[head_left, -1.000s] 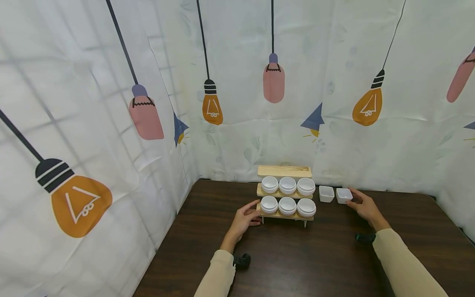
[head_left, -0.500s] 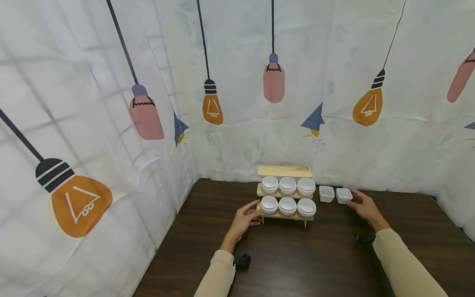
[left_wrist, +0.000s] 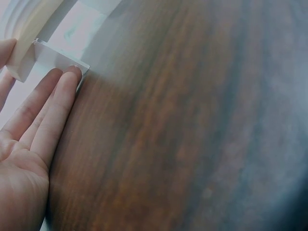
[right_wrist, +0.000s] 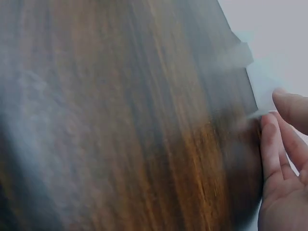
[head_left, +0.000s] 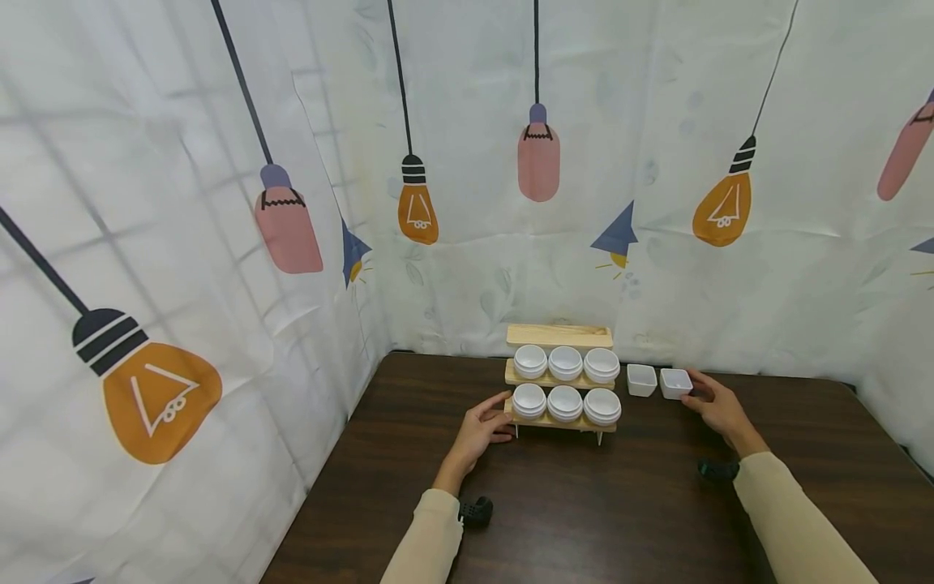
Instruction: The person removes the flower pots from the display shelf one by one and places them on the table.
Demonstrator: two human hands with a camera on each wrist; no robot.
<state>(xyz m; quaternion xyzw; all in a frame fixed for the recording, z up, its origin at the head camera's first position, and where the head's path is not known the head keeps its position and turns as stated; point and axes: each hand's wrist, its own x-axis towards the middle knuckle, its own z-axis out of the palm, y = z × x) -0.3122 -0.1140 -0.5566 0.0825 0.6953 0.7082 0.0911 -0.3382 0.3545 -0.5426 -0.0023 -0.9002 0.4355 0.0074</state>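
A tiered wooden rack [head_left: 560,335] with clear legs holds white round bowls in two rows, several in all. My left hand [head_left: 474,434] rests against the left end of its lowest shelf; in the left wrist view the straight fingers [left_wrist: 60,103] touch the clear leg [left_wrist: 60,57]. To the right of the rack, two white square dishes [head_left: 641,380] stand side by side on the table. My right hand [head_left: 721,410] touches the outer dish [head_left: 675,383] at its right side, fingers fairly straight. That dish is mostly cut off in the right wrist view.
Both items stand near the back edge of a dark wood-grain table [head_left: 584,503]. Behind it hangs a white curtain [head_left: 467,284] printed with lamps and bulbs. Each wrist wears a black band, the left band [head_left: 476,513] showing more fully.
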